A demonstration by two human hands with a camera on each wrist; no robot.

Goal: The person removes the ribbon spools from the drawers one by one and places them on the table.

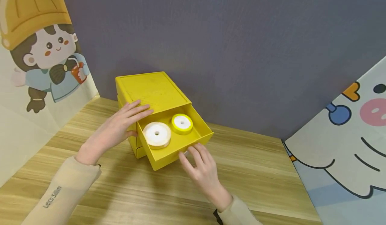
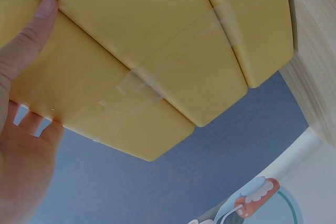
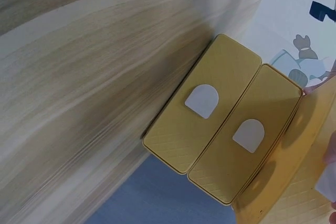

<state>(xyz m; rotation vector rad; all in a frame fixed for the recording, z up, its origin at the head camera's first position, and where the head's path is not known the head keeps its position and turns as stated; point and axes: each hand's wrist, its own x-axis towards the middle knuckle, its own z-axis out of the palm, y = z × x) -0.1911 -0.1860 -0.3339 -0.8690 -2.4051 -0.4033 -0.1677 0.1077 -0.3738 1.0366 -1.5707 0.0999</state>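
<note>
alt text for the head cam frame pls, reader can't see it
A small yellow plastic drawer unit stands on a light wooden table, its top drawer open and holding a white ribbon spool beside a smaller yellow-rimmed ribbon spool. The left hand rests flat against the unit's side and top edge; the right hand touches the drawer front.

A yellow drawer cabinet (image 1: 150, 91) stands on the wooden bench (image 1: 256, 171) near the grey wall, its top drawer (image 1: 178, 148) pulled out toward the near side. Inside lie a white ribbon spool (image 1: 156, 134) on the left and a smaller yellow ribbon spool (image 1: 182, 123) just beside it, farther right. The left hand (image 1: 119, 126) rests flat on the cabinet's top left edge, and the right hand (image 1: 200, 166) touches the drawer's near front with straight fingers (image 1: 193, 154).
</note>
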